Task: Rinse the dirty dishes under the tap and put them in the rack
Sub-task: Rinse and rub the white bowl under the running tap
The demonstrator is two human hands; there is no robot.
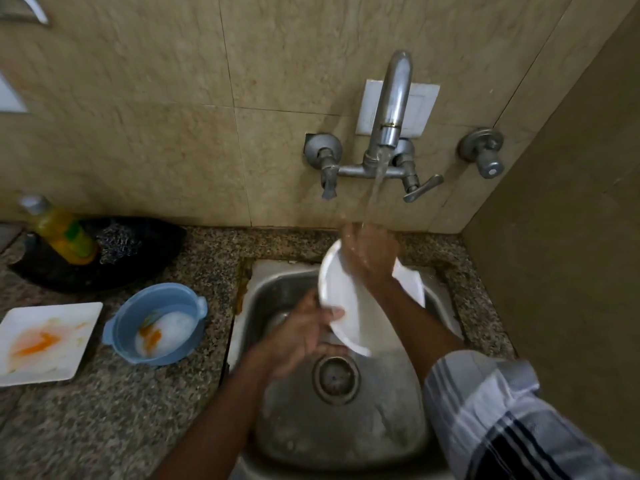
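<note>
A white plate (341,299) is tilted over the steel sink (332,427), under water running from the wall tap (389,112). My left hand (301,336) grips the plate's lower left rim, thumb on its face. My right hand (369,256) lies on the plate's upper part with fingers spread, in the stream of water. On the counter to the left sit a dirty white square plate (45,342) with orange smears and a blue bowl (157,325) holding white and orange residue. No rack is in view.
A black tray (149,271) at the back left holds a yellow soap bottle (60,233) and a steel scrubber (119,242). The speckled granite counter (114,420) surrounds the sink. A wall closes off the right side.
</note>
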